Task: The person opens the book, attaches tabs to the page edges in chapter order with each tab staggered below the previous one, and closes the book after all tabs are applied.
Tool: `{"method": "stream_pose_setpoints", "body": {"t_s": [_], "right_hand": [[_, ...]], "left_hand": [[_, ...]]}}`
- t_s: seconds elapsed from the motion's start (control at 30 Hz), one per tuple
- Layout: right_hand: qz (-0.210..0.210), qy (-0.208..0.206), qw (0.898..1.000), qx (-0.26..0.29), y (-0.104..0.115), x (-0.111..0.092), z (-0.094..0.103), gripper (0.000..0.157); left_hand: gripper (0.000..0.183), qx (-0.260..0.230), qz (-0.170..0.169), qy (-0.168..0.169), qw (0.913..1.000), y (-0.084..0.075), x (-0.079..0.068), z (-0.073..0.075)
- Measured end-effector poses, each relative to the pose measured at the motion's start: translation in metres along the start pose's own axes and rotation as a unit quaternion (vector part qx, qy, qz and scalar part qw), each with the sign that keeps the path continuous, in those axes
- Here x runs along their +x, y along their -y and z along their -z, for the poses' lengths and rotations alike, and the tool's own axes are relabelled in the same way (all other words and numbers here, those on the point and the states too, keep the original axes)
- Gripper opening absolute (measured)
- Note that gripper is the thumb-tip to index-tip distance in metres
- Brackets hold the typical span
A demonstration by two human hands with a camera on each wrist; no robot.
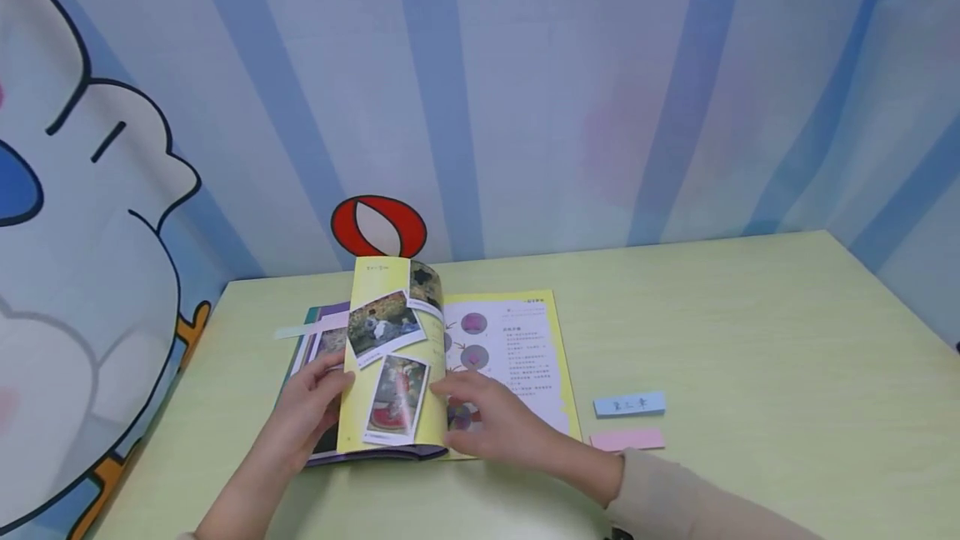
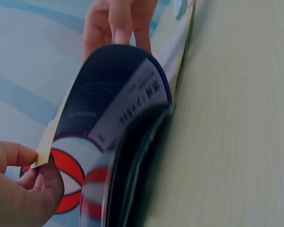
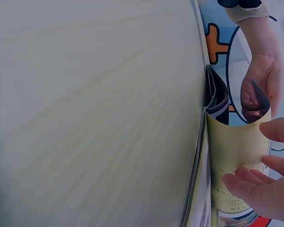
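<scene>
An open picture book (image 1: 510, 432) lies on the table, with one yellow page (image 1: 352, 407) raised and curving over the left half. Photos of people outdoors and of watermelon are printed on that page. My left hand (image 1: 303, 407) pinches the page's outer edge between thumb and fingers, as the left wrist view also shows. My right hand (image 1: 506, 423) is on the other side, its fingers extended and spread, fingertips right at the curved page (image 3: 236, 146). A pale strip tab (image 1: 311, 327) sticks out from the book's left side.
A blue sticky-note pad (image 1: 628, 404) with handwriting and a pink sticky-note pad (image 1: 627, 439) lie right of the book. Behind the pale table (image 1: 750, 340) hangs a blue striped backdrop (image 1: 525, 107) with a white cartoon figure (image 1: 90, 273) at left.
</scene>
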State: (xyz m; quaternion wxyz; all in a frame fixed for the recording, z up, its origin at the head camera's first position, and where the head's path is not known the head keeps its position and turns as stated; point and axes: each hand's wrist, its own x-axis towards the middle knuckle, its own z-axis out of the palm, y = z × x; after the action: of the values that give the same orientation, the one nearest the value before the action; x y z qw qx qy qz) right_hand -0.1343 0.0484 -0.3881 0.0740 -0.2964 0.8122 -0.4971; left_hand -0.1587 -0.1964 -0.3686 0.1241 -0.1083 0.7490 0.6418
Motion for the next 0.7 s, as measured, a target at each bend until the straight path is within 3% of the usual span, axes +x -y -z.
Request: {"method": "stream_pose_setpoints", "body": {"t_s": [0.13,0.23,0.47,0.7], "right_hand": [[0.021,0.035,0.995,-0.095,0.007,0.003,-0.001,0.050],[0.019,0.063,0.988,-0.137,0.011,0.005,-0.003,0.050],[0.035,0.106,0.979,-0.168,0.010,0.008,-0.008,0.048],[0.051,0.133,0.970,-0.198,0.008,0.008,-0.010,0.050]], "left_hand": [[0.048,0.056,-0.007,-0.029,0.9980,0.006,0.006,0.011],[0.048,0.091,-0.005,-0.057,0.9942,0.010,0.009,0.018],[0.049,0.174,-0.008,-0.073,0.9820,0.018,0.014,0.036],[0.049,0.186,0.010,-0.064,0.9803,0.027,0.021,0.052]]}}
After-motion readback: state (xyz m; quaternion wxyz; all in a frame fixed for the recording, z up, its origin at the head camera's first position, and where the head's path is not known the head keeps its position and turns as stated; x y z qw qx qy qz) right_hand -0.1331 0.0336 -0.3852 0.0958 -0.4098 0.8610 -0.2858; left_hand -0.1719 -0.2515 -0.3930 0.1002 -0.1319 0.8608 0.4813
